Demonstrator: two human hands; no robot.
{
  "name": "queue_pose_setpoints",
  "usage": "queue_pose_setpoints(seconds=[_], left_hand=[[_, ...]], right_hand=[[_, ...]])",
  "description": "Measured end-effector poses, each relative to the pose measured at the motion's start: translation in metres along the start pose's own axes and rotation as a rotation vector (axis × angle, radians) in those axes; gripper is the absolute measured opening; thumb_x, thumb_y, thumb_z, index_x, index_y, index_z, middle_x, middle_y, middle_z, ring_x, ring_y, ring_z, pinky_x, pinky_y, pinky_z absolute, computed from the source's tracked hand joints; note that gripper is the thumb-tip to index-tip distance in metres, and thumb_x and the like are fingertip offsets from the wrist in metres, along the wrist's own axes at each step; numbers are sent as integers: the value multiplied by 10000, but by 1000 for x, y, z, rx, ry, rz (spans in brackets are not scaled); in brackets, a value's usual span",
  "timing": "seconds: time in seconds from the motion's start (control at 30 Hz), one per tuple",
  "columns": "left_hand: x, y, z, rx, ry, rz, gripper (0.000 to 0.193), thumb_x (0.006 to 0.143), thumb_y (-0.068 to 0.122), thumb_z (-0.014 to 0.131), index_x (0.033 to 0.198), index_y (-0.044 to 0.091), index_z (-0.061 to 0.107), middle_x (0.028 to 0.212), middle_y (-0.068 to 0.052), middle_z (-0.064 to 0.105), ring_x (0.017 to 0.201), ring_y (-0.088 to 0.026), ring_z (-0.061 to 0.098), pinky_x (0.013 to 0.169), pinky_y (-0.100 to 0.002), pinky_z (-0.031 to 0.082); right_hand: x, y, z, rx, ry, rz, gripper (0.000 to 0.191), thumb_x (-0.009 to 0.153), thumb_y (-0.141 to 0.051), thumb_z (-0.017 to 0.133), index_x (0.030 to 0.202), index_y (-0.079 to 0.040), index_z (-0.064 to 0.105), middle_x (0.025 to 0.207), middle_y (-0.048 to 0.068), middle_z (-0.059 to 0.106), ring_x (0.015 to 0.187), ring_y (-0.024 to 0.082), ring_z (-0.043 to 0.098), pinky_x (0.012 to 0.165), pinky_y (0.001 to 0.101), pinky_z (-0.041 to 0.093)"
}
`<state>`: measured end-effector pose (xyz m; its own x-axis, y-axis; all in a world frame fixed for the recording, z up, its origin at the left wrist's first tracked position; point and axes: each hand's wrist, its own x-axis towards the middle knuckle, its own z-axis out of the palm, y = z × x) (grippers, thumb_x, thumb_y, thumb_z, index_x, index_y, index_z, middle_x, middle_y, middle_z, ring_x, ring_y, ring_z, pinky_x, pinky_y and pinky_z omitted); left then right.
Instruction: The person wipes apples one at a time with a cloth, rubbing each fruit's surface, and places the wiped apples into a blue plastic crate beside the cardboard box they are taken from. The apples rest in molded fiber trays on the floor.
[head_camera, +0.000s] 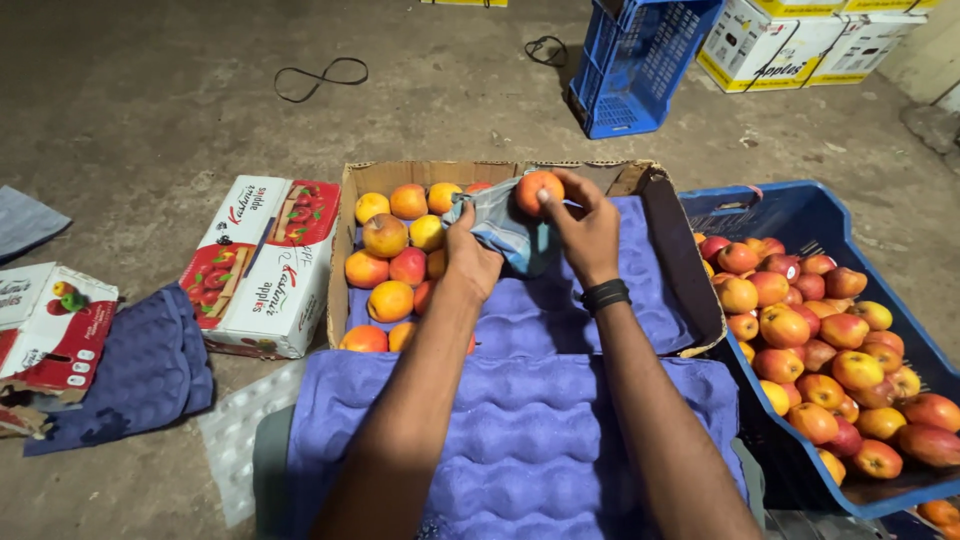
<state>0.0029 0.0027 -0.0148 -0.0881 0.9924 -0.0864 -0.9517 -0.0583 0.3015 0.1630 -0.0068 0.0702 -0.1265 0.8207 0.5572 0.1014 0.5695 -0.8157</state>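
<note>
Over cardboard box (345, 250) w/ apples (388, 270): hands (530, 245), one apple (538, 192).

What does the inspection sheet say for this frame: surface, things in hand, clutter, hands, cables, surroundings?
Surface: bare concrete floor.
Things in hand: apple, grey cloth; carton with purple tray, part filled with apples.
Clutter: flattened boxes, spare trays.
Hands: right hand holds the apple; left hand grips the cloth.
Cables: black strap loops.
Surroundings: blue crate of apples, empty blue crate, white cartons.
</note>
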Motion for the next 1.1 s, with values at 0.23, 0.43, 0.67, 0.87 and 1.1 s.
queue_pose_setpoints(seconds=[0.23,0.43,0.67,0.87,1.1], left_hand=[[2,2,-4,8,70,31,463,1083,409,399,1292,43,592,1284,-121,664,1203,-292,623,1061,-441,482],[2,-2,1,-28,69,-11,471,1083,418,397,1288,49,606,1297,-106,674,1204,-273,633,1076,-427,485],[-3,3,2,-32,37,3,494,1084,427,398,1303,34,602,1304,-116,675,1212,-280,629,1082,-421,477],[-6,-2,8,-22,-65,-32,513,1079,457,394,1295,40,600,1300,-120,672,1202,-290,630,1072,-435,483],[-5,-2,2,15,17,-28,532,1069,492,389,1286,52,593,1274,-113,662,1168,-305,629,995,-443,507]], right_hand=[[-11,-31,5,-348,-279,-366,604,755,-275,909,1265,-34,693,1126,132,688,1065,269,639,916,360,520],[-6,-29,-3,-286,-167,-159,454,843,-292,858,1187,-20,741,1088,91,713,988,201,680,864,310,538],[-2,-21,-9,-155,-77,-68,394,889,-295,840,1133,-1,743,1102,69,708,998,150,691,844,275,558],[-8,-26,-1,-307,-87,-292,590,767,-286,910,1214,1,653,1174,141,631,1076,240,651,880,332,566],[-13,-17,3,-267,-374,-149,533,813,-265,887,1262,-62,684,1188,105,680,1109,272,672,958,372,536]])
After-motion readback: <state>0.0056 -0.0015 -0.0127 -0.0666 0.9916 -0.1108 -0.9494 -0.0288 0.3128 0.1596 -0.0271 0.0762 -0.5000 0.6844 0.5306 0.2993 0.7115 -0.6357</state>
